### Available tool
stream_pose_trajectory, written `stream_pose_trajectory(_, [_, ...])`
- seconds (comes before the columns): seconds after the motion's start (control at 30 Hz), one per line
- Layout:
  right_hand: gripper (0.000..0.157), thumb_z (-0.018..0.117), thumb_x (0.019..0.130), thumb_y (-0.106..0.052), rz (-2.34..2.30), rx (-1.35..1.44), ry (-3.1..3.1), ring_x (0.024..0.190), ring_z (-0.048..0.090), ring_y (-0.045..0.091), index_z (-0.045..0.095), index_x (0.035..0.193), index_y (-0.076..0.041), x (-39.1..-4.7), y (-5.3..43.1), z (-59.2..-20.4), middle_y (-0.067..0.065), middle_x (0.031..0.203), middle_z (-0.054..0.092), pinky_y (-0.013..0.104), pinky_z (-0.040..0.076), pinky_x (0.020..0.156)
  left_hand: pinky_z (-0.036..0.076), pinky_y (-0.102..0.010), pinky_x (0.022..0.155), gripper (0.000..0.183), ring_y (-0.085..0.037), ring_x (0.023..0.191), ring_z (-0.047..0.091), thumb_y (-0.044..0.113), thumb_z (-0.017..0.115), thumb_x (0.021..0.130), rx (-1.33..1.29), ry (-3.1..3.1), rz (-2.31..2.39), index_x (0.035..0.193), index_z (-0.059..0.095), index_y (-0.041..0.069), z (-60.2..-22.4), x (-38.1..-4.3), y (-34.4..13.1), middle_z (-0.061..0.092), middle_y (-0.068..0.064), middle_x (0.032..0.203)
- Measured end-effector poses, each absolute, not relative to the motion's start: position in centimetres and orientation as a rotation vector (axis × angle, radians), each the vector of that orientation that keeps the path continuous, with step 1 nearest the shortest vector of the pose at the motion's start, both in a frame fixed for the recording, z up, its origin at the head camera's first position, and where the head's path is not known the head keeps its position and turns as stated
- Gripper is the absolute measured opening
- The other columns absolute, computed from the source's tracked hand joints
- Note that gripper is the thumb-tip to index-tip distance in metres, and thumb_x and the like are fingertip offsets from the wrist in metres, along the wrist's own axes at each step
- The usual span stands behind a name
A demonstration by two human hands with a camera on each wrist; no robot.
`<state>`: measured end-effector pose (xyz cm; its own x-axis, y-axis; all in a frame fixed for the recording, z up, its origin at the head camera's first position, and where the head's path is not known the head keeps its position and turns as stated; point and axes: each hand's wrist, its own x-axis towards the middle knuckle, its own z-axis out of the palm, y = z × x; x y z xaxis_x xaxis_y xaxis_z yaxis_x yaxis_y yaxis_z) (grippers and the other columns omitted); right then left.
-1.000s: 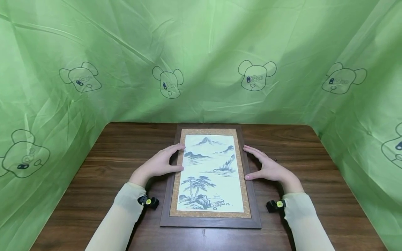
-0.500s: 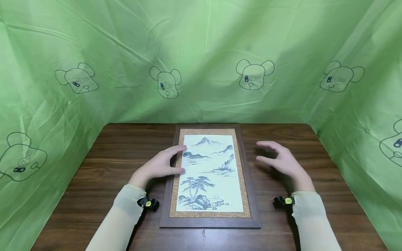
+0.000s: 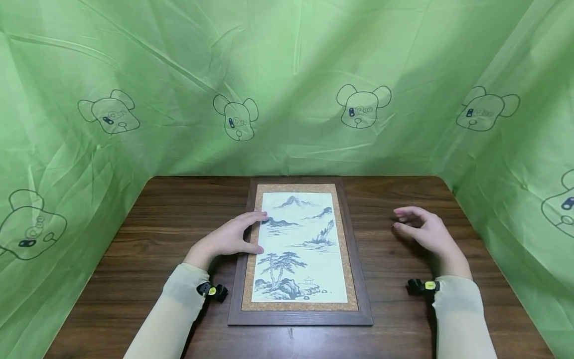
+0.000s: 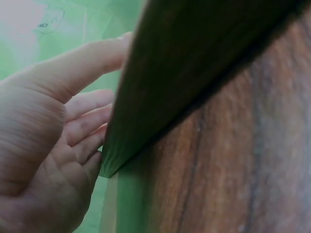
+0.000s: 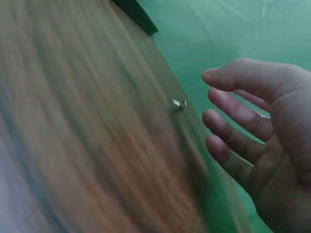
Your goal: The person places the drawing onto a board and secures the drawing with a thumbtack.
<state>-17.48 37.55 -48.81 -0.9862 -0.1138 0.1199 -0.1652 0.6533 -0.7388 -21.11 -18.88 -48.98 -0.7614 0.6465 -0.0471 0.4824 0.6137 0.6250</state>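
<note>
Sleeves: nearest us, two pale cuffs (image 3: 462, 309) reached in over the wooden table (image 3: 175, 209), each with a black wrist device (image 3: 217, 292).
Frame: we saw the brown frame (image 3: 300, 318) lying face up at the table's middle, its near edge toward the person; it showed no clear shift over the last second.
Landscape sheet: inside the frame, we found the ink-landscape sheet (image 3: 301, 259) on the cork backing (image 3: 300, 306), with cork showing on all four sides.
Left hand: the left hand (image 3: 224, 239) rested on the frame's left border, thumb and fingers extended and spread, without a grip; it had scarcely moved.
Right hand: the right hand (image 3: 430, 237), at the frame's right border a second earlier, now hung well apart from it, loosely curved and holding nothing; we judged that only the left hand steadied the frame.
Small object: near the right fingertips we noted a small object (image 5: 179, 104) on the table, too small to identify.
Curtain: farthest off, we saw the green curtain (image 3: 287, 129) with its outlined bear heads.
</note>
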Motion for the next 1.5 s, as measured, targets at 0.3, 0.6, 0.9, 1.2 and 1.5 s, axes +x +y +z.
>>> stream_pose_trajectory(0.3, [0.036, 0.081, 0.103, -0.029, 1.216, 0.184, -2.917, 0.095, 0.067, 0.007, 0.075, 0.132, -0.009, -17.8, 38.4, -49.8, 0.012, 0.115, 0.078, 0.019, 0.052, 0.080, 0.032, -0.063, 0.126, 0.087, -0.035, 0.163, 0.030, 0.048, 0.088, 0.093, 0.922, 2.539, 0.903, 0.164, 0.051, 0.015, -49.1, -21.1, -19.0, 0.037, -0.004, 0.176])
stream_pose_trajectory(0.6, [0.030, 0.080, 0.103, -0.034, 1.143, 0.138, -2.945, 0.090, 0.066, 0.010, 0.079, 0.120, -0.009, -18.0, 38.1, -49.8, 0.006, 0.103, 0.076, 0.022, 0.051, 0.077, 0.030, -0.061, 0.128, 0.088, -0.030, 0.165, 0.026, 0.046, 0.089, 0.093, 0.879, 2.528, 0.902, 0.166, 0.049, 0.018, -49.1, -21.1, -19.1, 0.034, 0.001, 0.177])
stream_pose_trajectory(0.9, [0.024, 0.081, 0.102, -0.035, 1.086, 0.123, -2.963, 0.085, 0.066, 0.006, 0.084, 0.112, -0.014, -18.1, 37.9, -49.8, 0.002, 0.099, 0.079, 0.022, 0.051, 0.076, 0.030, -0.061, 0.128, 0.087, -0.031, 0.165, 0.026, 0.045, 0.090, 0.092, 0.883, 2.519, 0.924, 0.165, 0.050, 0.017, -49.2, -21.1, -19.0, 0.034, 0.000, 0.177])
stream_pose_trajectory(1.2, [0.021, 0.078, 0.104, -0.034, 1.039, 0.144, -2.971, 0.087, 0.066, 0.008, 0.083, 0.111, -0.015, -18.1, 37.9, -49.8, 0.001, 0.098, 0.078, 0.026, 0.050, 0.077, 0.030, -0.061, 0.128, 0.086, -0.031, 0.165, 0.026, 0.044, 0.089, 0.093, 0.891, 2.514, 0.933, 0.164, 0.051, 0.016, -49.4, -21.3, -19.0, 0.034, -0.002, 0.177])
stream_pose_trajectory(1.5, [0.022, 0.074, 0.107, -0.035, 1.110, 0.143, -2.879, 0.092, 0.069, 0.000, 0.080, 0.113, -0.014, -18.3, 37.4, -49.3, 0.007, 0.112, 0.082, 0.017, 0.048, 0.080, 0.029, -0.062, 0.128, 0.087, -0.032, 0.164, 0.027, 0.044, 0.090, 0.092, 0.895, 2.519, 0.933, 0.164, 0.051, 0.016, -49.2, -21.3, -18.9, 0.035, -0.002, 0.177])
